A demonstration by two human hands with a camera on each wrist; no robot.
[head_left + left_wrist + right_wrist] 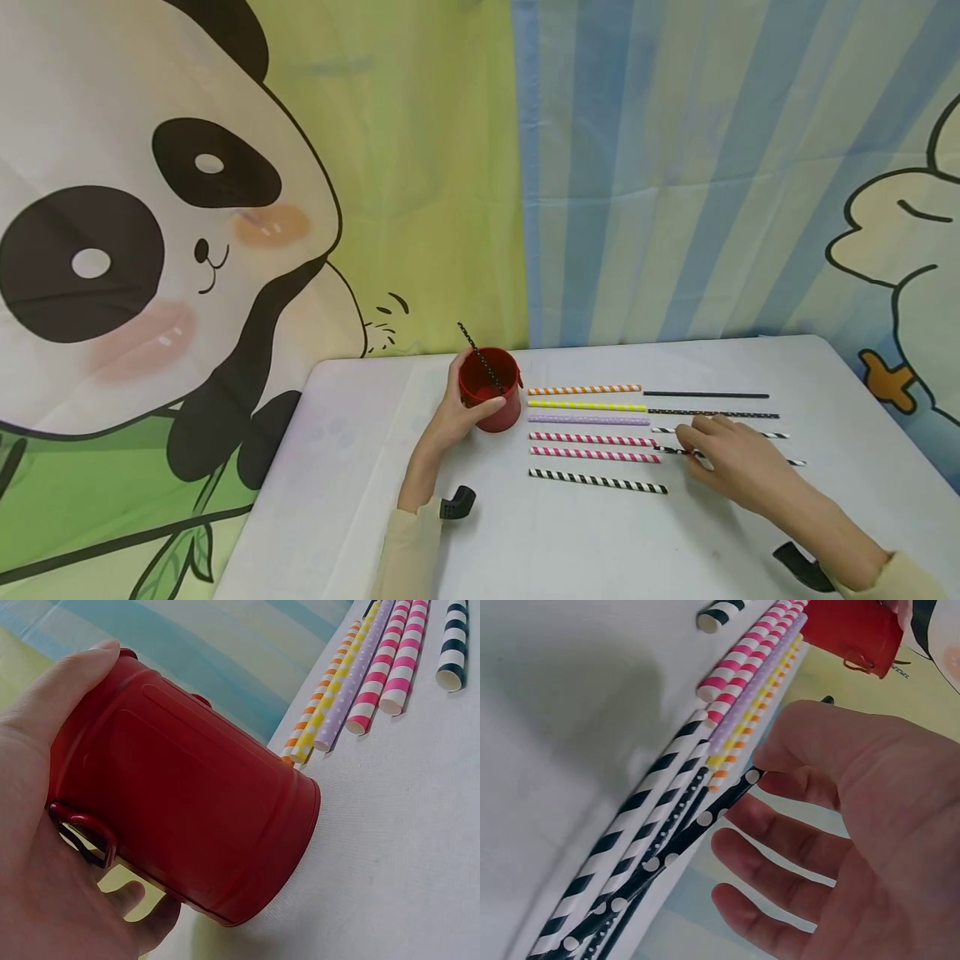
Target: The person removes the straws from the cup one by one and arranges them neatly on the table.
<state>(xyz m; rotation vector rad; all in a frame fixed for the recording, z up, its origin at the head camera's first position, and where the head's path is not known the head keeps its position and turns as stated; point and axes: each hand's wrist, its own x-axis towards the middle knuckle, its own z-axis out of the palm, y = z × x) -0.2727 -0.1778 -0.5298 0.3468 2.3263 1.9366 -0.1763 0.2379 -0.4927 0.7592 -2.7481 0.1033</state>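
Note:
My left hand (pixel 453 414) grips a small red metal pail (pixel 501 420) around its side, tilted in the left wrist view. A black dotted paper straw (pixel 474 346) stands slanted inside it, its top above the rim. Between thumb and index finger, my right hand (pixel 731 462) pinches a black paper straw with white dots (pixel 704 818); the other fingers are loosely bent. Beneath that straw lie two black-and-white striped straws (pixel 634 802), a finely dotted black straw (pixel 712 412) and a plain black straw (pixel 707 394).
Left of the right hand lie an orange-striped straw (pixel 585 389), a yellow one (pixel 587 407), a dotted purple one (pixel 588 420), two pink-striped ones (pixel 592 439) and a black-and-white striped one (pixel 597 481). The white table (pixel 570 542) meets a printed curtain (pixel 420 183) behind.

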